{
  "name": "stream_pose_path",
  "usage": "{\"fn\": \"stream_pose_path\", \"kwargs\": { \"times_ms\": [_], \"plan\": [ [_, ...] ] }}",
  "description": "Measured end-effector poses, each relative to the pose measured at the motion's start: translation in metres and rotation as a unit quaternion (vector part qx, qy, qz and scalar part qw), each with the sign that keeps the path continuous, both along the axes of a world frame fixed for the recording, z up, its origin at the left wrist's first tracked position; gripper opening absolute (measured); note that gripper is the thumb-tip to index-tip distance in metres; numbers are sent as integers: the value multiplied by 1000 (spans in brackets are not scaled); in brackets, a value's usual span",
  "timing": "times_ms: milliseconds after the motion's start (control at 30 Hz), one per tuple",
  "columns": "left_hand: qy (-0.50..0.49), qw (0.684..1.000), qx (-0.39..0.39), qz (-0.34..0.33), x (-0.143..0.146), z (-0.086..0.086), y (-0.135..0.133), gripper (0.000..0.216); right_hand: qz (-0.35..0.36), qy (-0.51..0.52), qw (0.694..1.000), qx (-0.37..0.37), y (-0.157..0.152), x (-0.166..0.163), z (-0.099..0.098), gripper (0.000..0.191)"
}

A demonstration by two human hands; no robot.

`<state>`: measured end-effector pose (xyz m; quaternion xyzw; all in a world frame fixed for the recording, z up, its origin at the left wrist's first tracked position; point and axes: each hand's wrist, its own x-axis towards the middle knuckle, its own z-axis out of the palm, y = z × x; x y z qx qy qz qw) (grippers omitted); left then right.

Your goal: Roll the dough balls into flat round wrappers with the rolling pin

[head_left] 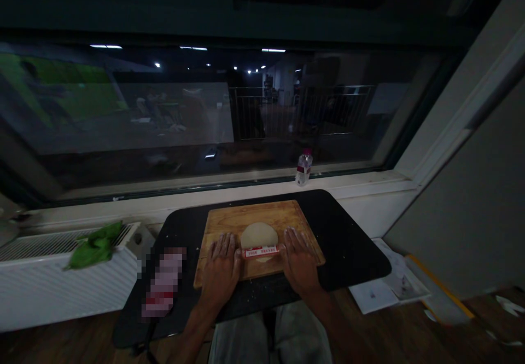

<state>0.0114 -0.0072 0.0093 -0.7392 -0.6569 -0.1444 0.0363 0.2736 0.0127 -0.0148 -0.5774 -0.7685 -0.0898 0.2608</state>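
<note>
The fingers of the left hand [221, 261] and right hand [299, 257] lie flat and stretched forward, gripping nothing. The roller [261, 252] runs between the hands, its long axis left to right, with one end at each palm and neither hand nearer. It crosses the near edge of the dough [258, 234], which sits mid-board [229, 219] on the black table [353, 238].

Dim scene, ceiling spots reflected in window [229, 107], edges bowed, perhaps slightly soft
</note>
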Motion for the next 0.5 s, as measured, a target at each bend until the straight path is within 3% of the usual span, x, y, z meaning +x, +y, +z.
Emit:
{"fn": "stream_pose_path", "kwargs": {
  "times_ms": [267,500],
  "plan": [
    [11,1000,-5,17,8,22,44,59,-36,-6,999,-25,33,-13,23,56],
    [13,999,4,49,14,31,83,53,-68,-48,992,-93,72,-21,45,53]
  ]
}}
